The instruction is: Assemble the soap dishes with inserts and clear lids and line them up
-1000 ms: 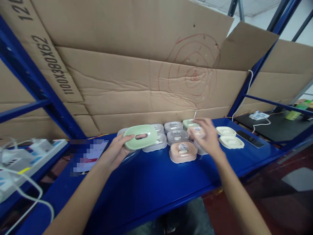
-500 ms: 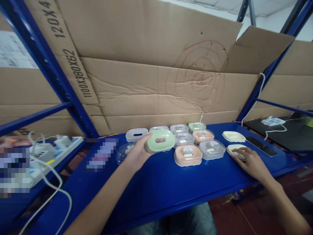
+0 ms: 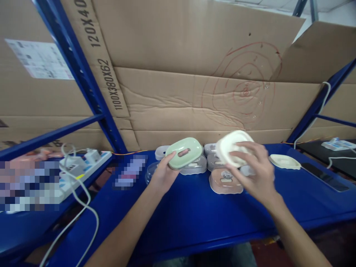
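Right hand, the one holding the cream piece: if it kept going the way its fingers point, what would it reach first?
Probably the green piece held in the left hand. The right hand points leftward with its cream piece leading; depth is uncertain.

Worktop [image 3: 194, 215]: blue metal shelf board, glossy, framed by blue uprights, cardboard sheets standing along its back edge.

Lying directly on it:
- cluster of lidded soap boxes at centre back, grey and clear, partly hidden
- peach soap box [image 3: 224, 181], front of the cluster, sticker on lid
- clear lid [image 3: 151, 172], left of the cluster
- cream tray [image 3: 285, 161], to the right, apart from the cluster
- dark phone [image 3: 324, 177], flat, near the right edge
- blurred flat item [image 3: 130, 171], left of the clear lid
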Tool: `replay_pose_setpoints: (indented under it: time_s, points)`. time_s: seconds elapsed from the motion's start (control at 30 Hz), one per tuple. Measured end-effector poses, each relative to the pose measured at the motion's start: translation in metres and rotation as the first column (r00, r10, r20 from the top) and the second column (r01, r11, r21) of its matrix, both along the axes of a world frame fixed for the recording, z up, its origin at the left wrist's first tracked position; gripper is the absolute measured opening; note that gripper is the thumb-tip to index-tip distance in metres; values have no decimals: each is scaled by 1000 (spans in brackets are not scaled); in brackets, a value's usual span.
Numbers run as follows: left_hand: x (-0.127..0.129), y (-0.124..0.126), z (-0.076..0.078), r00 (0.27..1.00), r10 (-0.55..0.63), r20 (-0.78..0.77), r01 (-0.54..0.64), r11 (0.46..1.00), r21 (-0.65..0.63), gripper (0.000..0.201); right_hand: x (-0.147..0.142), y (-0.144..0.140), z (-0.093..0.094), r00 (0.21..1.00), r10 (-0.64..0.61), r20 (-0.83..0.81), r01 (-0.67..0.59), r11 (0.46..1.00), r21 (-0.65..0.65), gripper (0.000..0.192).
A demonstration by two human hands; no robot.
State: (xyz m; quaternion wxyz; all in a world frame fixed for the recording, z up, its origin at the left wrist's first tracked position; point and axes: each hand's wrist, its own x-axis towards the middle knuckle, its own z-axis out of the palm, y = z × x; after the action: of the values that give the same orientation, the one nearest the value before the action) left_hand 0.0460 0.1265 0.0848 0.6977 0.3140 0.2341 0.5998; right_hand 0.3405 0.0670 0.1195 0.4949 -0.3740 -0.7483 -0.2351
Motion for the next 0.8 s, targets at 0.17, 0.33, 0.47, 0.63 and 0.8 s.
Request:
replay_pose_setpoints:
  time_s: [0.17, 0.33, 0.47, 0.63, 0.8]
  points:
    - [1, 0, -2, 1000, 14, 12, -14, 1000, 27, 50, -85, 43, -11, 957, 197, 213, -206, 978, 20, 29]
    - [6, -2, -14, 997, -60, -41, 64, 994, 87, 56, -98, 66, -47, 951, 219, 220, -216, 976, -38, 30]
    - [9, -3, -19, 990, 55, -129, -49, 997, 51, 63, -87, 59, -48, 932, 319, 173, -286, 938, -194, 37]
    - [8, -4, -15, 971, 162, -175, -161, 987, 16, 82, -87, 53, -39, 962, 258, -92, -266, 960, -84, 45]
    - [9, -6, -14, 962, 162, -220, -149, 986, 74, 85, -86, 62, -40, 881, 194, -432, -318, 918, -235, 61]
